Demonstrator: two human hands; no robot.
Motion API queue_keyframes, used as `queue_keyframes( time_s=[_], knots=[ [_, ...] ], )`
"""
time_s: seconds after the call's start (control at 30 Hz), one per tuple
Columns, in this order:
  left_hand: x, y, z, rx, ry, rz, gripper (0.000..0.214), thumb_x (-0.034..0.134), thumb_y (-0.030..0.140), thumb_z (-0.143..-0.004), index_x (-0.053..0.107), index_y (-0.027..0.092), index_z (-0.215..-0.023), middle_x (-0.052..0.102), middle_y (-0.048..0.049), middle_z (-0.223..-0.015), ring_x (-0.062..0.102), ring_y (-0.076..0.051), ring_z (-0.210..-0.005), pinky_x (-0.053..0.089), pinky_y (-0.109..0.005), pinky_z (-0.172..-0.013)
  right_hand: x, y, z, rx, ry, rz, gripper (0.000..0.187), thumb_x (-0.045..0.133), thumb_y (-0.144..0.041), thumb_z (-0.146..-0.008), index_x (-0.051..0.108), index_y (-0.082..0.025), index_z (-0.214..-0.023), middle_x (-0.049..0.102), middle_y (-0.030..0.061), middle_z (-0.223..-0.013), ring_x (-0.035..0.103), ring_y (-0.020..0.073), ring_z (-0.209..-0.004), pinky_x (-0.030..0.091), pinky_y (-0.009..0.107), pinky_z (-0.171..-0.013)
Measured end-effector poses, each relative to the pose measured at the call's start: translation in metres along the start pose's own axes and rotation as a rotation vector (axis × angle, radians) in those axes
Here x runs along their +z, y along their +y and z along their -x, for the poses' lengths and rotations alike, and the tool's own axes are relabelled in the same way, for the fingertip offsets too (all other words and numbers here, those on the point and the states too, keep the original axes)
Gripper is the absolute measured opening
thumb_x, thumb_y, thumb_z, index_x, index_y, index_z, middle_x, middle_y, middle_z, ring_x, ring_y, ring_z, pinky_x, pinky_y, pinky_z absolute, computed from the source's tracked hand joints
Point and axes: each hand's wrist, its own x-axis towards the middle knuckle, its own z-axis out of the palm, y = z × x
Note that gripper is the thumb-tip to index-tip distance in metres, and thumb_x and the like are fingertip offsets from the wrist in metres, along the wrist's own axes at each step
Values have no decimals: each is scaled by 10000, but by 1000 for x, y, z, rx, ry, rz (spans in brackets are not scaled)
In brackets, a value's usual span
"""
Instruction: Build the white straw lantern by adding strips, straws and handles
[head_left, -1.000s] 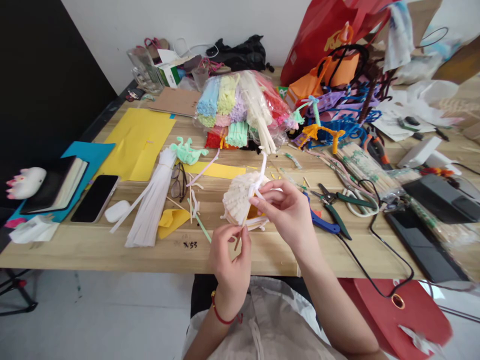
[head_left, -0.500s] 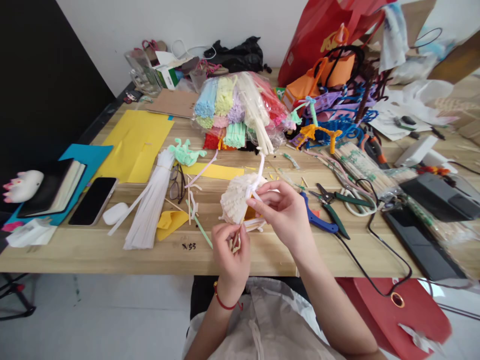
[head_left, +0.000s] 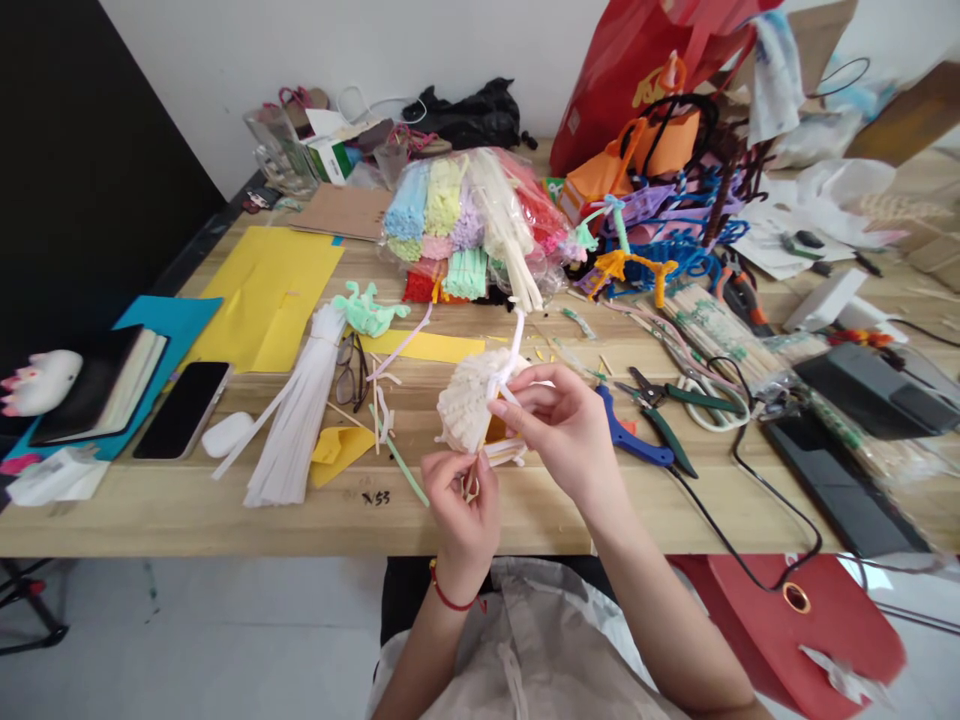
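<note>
A white pipe-cleaner flower (head_left: 466, 398) with an orange centre is held above the front of the wooden table (head_left: 225, 500). My right hand (head_left: 564, 432) grips its right side, thumb and fingers closed round a loose white pipe cleaner that rises from it. Just below, my left hand (head_left: 461, 505) pinches the thin wooden stick that serves as the flower's stem. A red string bracelet shows on my left wrist.
A bundle of white pipe cleaners (head_left: 294, 420), glasses (head_left: 354, 368), a phone (head_left: 181, 409) and yellow paper (head_left: 262, 292) lie left. A bag of coloured pipe cleaners (head_left: 465, 222) sits behind. Blue-handled pliers (head_left: 631, 436), green cutters (head_left: 675, 400), skewers (head_left: 720, 330) and a black cable lie right.
The flower and both hands have drifted slightly left and down in view. My left fingers have closed tighter on the stick, nearer the flower's underside.
</note>
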Motion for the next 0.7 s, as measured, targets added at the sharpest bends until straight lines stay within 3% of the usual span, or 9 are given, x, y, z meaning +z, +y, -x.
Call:
queue_keyframes(
  time_s=[0.1,0.2,0.27,0.33,0.4,0.47,0.53,0.6,0.7],
  knots=[
    [0,-2,-1,44,8,12,229,547,75,-877,443,213,-1027,507,-26,-878,550,-121,-799,495,-241,-659,-2,-4,10,-70,-6,113,279,760,-353,-743,570,-230,-906,706,-7,-716,678,148,-628,547,243,-552],
    [-3,0,-3,84,3,14,250,554,58,-861,429,215,-1010,509,-20,-864,556,-122,-789,503,-241,-644,-25,-5,20,-247,101,339,210,680,-324,-827,591,-241,-997,724,43,-944,706,191,-872,584,322,-770],
    [-6,4,-5,127,11,13,246,562,55,-849,429,213,-984,511,-16,-853,562,-118,-762,503,-234,-621,-62,0,19,-325,216,528,189,635,-334,-858,604,-236,-1017,709,65,-1003,692,210,-924,571,365,-828],
    [-10,11,-8,167,9,22,253,572,32,-829,433,212,-939,516,-11,-844,564,-110,-738,507,-230,-619,-116,12,11,-334,341,773,226,598,-371,-870,610,-217,-1034,705,91,-1005,689,234,-904,556,409,-842],
    [-13,18,-10,198,-13,34,279,578,-10,-800,436,211,-893,523,-7,-837,567,-105,-736,513,-221,-629,-176,28,-1,-287,373,1076,313,585,-423,-853,617,-187,-1056,689,142,-1054,666,289,-967,510,476,-899],
    [-14,23,-11,224,-40,42,307,583,-45,-771,441,208,-871,529,-4,-835,571,-103,-747,515,-208,-632,-227,45,-13,-221,247,1254,449,603,-484,-810,606,-148,-1108,644,199,-1150,593,342,-1126,459,496,-963],
    [-13,27,-10,258,-58,53,327,596,-61,-745,450,205,-869,532,-1,-839,571,-101,-743,516,-197,-625,-259,59,-21,-137,87,1367,607,644,-534,-748,569,-123,-1188,601,219,-1231,537,365,-1200,433,493,-992],
    [-9,31,-9,275,-80,78,334,603,-70,-732,455,201,-858,535,3,-836,572,-100,-735,524,-199,-631,-270,67,-25,-70,8,1486,726,662,-561,-703,526,-104,-1249,556,227,-1293,509,387,-1218,407,503,-1006],
    [1,38,-8,252,-116,145,333,600,-80,-731,449,196,-841,537,8,-815,573,-98,-725,524,-203,-637,-263,68,-26,-35,-54,1651,737,654,-516,-689,502,-88,-1269,524,228,-1307,499,406,-1193,409,495,-966]
  ],
)
